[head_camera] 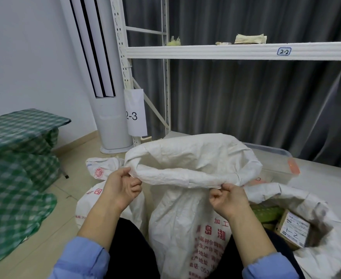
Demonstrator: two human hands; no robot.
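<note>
standing between the person's knees, the white woven sack (185, 222) has its mouth rolled down into a thick rim. the left hand (121, 188) pinches that rim at one end, thumb and fingers curled on the fold; the right hand (229, 200) pinches the other end, so the open mouth lies just beyond both hands. just right of the right hand, a second open sack (326, 218) holds a labelled cardboard box (292, 232). beyond that hand sits a clear plastic bin (274, 158). well left of the left hand lies green checked cloth (14, 178).
</note>
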